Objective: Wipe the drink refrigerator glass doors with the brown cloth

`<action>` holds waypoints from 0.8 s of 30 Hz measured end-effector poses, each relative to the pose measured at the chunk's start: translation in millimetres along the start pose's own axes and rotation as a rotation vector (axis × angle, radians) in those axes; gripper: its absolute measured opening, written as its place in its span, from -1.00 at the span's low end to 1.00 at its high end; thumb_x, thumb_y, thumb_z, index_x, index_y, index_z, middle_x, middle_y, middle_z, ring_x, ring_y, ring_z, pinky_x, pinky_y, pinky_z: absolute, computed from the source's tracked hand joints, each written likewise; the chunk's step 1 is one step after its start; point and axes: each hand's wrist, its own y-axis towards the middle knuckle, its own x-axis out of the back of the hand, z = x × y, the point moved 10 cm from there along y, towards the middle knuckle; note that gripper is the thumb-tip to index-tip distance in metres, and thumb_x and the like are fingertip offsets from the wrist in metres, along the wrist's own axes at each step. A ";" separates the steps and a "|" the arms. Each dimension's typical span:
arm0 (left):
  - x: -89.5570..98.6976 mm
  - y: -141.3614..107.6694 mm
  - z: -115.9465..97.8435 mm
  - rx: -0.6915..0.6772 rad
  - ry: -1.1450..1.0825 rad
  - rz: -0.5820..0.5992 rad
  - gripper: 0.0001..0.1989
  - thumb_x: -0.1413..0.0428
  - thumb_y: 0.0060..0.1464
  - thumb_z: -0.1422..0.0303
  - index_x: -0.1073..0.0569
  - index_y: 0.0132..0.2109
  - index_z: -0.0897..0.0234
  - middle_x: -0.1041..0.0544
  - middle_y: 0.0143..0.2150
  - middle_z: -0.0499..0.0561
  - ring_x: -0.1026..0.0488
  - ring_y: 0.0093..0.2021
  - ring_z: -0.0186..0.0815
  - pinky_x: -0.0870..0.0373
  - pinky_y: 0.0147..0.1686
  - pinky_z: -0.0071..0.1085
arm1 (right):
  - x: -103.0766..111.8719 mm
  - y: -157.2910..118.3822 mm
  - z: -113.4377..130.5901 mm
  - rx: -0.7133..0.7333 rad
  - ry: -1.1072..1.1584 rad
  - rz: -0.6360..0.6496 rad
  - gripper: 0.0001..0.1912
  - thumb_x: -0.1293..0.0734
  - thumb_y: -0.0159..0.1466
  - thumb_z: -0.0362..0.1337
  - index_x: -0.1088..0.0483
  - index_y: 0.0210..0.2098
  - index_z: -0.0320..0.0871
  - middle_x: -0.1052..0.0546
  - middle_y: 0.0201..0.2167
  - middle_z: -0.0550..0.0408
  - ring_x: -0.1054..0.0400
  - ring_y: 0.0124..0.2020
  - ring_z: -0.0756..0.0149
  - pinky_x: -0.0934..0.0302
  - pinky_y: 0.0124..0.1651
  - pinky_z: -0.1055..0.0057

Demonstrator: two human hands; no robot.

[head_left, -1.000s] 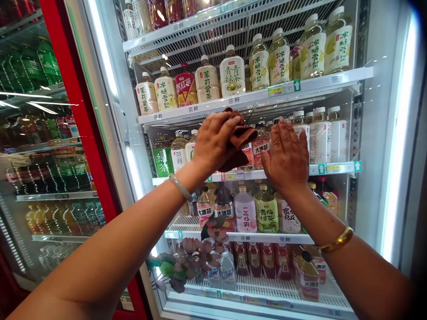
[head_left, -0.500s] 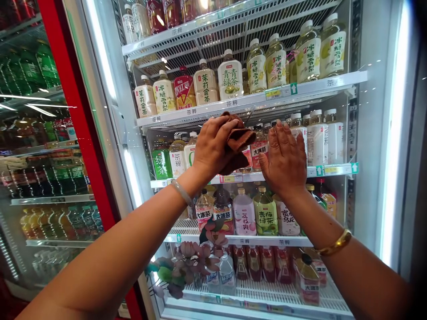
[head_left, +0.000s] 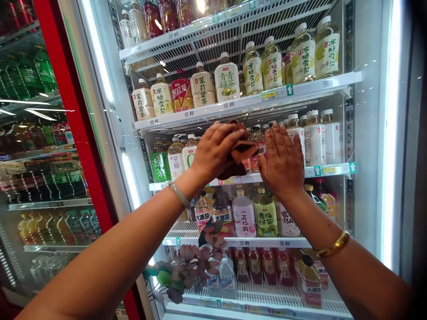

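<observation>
A crumpled brown cloth (head_left: pixel 240 149) is bunched in my left hand (head_left: pixel 215 149), whose fingers curl over its top. Just to the right, my right hand (head_left: pixel 282 155) lies flat with fingers stretched upward, its back toward me. It appears to rest on the glass door in front of the drinks. Behind both hands, bottled drinks stand on the middle shelf (head_left: pixel 328 170), partly hidden by the hands and the cloth. The upper shelf (head_left: pixel 230 105) holds bottles of tea and pear drink above my fingers.
Flower decals or reflections (head_left: pixel 191 262) show on the glass at lower left. A red door frame (head_left: pixel 70 111) separates a second cooler with green bottles (head_left: pixel 43 64). Lower shelves hold more bottles, including a pink one (head_left: pixel 243 213).
My left hand and the cloth have shifted slightly, closer to my right hand. The whole view has drifted a little. My right hand stays flat.
</observation>
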 end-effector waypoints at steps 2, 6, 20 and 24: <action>-0.5 -3.1 2.0 0.103 0.008 -0.052 -0.49 -0.28 0.27 0.15 -0.40 0.27 0.22 -0.54 0.20 0.18 -0.47 0.24 -0.07 -0.40 0.36 0.03 | -0.8 -0.1 -0.7 -0.003 0.005 0.007 -0.15 -0.19 0.48 -0.18 0.38 0.58 -0.01 -0.02 0.58 -0.08 0.13 0.60 0.06 0.20 0.60 -0.22; -4.7 -35.0 -58.1 -0.138 -0.133 0.051 -0.57 -0.21 0.34 0.27 -0.40 0.28 0.18 -0.56 0.19 0.11 -0.43 0.31 -0.12 -0.45 0.34 0.00 | -2.9 0.1 -1.6 -0.004 0.007 0.005 -0.18 -0.17 0.48 -0.22 0.36 0.58 -0.04 -0.04 0.57 -0.08 0.14 0.60 0.11 0.21 0.61 -0.17; -32.7 10.6 -57.1 0.008 -0.096 0.056 -0.56 -0.15 0.36 0.23 -0.42 0.29 0.29 -0.51 0.26 0.22 -0.39 0.31 -0.04 -0.36 0.38 0.07 | 36.7 5.7 -47.6 0.004 -0.026 0.033 -0.35 -0.17 0.48 -0.26 -0.04 0.53 0.00 -0.25 0.49 -0.01 -0.17 0.49 0.07 0.04 0.53 -0.14; -42.0 4.8 -121.4 -0.398 -0.166 0.150 -0.67 -0.12 0.39 0.25 -0.50 0.21 0.22 -0.56 0.22 0.09 -0.45 0.24 -0.13 -0.43 0.33 -0.10 | 42.1 -4.5 -53.8 0.115 -0.090 0.095 -0.35 -0.18 0.48 -0.27 -0.03 0.52 -0.05 -0.23 0.49 0.00 -0.15 0.50 0.09 -0.01 0.54 -0.09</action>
